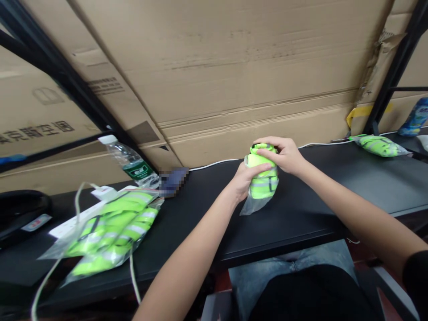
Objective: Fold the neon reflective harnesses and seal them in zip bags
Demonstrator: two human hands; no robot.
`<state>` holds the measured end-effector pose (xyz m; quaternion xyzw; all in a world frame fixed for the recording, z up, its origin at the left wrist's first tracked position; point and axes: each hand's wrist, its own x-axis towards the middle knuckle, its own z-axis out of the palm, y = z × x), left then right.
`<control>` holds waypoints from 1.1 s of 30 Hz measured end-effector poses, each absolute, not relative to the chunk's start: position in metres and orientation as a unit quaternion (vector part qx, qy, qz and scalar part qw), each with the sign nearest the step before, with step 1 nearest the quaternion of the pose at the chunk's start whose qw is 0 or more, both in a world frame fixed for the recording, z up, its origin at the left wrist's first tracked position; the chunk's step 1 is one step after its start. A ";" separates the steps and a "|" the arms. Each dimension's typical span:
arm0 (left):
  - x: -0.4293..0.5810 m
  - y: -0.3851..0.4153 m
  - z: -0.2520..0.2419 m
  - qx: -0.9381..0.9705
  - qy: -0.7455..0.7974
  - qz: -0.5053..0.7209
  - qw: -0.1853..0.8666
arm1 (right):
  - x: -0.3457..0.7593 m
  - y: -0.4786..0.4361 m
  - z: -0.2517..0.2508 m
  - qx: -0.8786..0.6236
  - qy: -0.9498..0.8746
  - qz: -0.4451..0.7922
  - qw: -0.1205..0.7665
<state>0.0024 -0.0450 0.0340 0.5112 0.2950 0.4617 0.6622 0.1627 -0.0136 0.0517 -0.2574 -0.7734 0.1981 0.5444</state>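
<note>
Evidently soft, held two-handed

Left hand (pixel 243 179) clasps the bagged reflective vest (pixel 262 189) over the black tabletop (pixel 304 196), right hand (pixel 283 154) its far end. Likely light, squashy (slick film, perhaps): best held round the middle.

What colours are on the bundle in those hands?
The bundle is bright yellow-green with silvery-grey bands, seen in the head view.

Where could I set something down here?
On the black desk, one bare patch lies between the right forearm and the green packet at far right. Another lies between the left forearm and the clustered green packets. The left end is crowded: those packets, a bottle, a white cord.
</note>
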 end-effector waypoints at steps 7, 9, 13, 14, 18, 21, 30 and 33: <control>0.001 -0.038 0.027 0.533 0.326 0.469 0.625 | 0.169 -0.015 0.038 -0.261 -0.776 0.236 0.523; 0.001 -0.037 0.026 0.536 0.330 0.477 0.613 | 0.169 -0.019 0.033 -0.254 -0.783 0.235 0.517; 0.000 -0.037 0.026 0.537 0.317 0.502 0.599 | 0.165 -0.031 0.021 -0.265 -0.772 0.069 0.574; 0.000 -0.037 0.026 0.530 0.315 0.511 0.599 | 0.164 -0.034 0.019 -0.265 -0.776 0.016 0.572; -0.001 -0.036 0.026 0.493 0.297 0.541 0.614 | 0.161 -0.042 0.019 -0.268 -0.812 -0.048 0.516; -0.002 -0.032 0.024 0.464 0.298 0.573 0.606 | 0.159 -0.041 0.019 -0.276 -0.818 0.003 0.505; -0.009 -0.025 0.022 0.530 0.280 0.600 0.530 | 0.154 -0.036 0.008 -0.263 -0.841 0.110 0.459; -0.008 -0.027 0.021 0.562 0.280 0.586 0.512 | 0.151 -0.039 0.008 -0.274 -0.831 0.146 0.462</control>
